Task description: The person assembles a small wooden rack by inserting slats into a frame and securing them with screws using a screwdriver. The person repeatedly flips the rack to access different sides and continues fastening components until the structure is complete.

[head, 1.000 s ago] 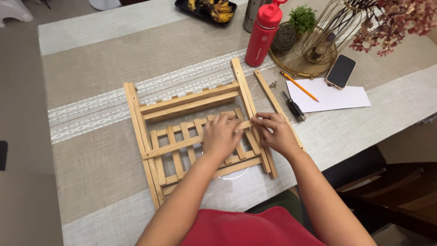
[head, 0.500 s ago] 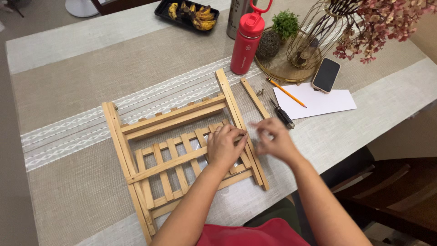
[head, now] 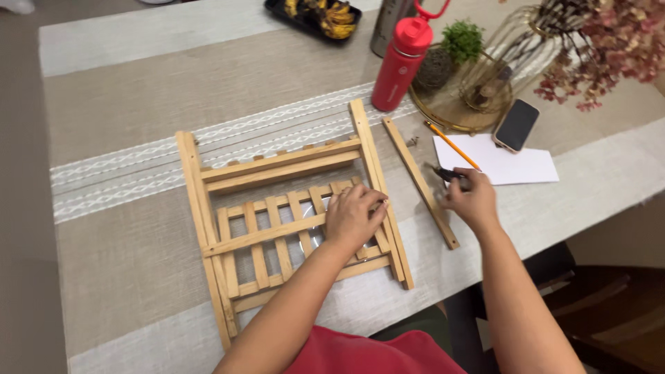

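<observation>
— What is seen under the left hand (head: 353,218)?

— A pale wooden slatted rack (head: 291,221), laid flat on the table, is pressed near its right rail; two long side rails are joined by crossbars and short upright slats.

— And at the right hand (head: 471,201)?

— A small dark-handled tool (head: 449,174) is touched at the fingertips, just beside a loose wooden strip (head: 419,181) lying apart from the rack.

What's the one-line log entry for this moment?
left hand: flat on wooden slatted frame | right hand: at dark tool beside loose wooden strip | frame: flat on table
</observation>
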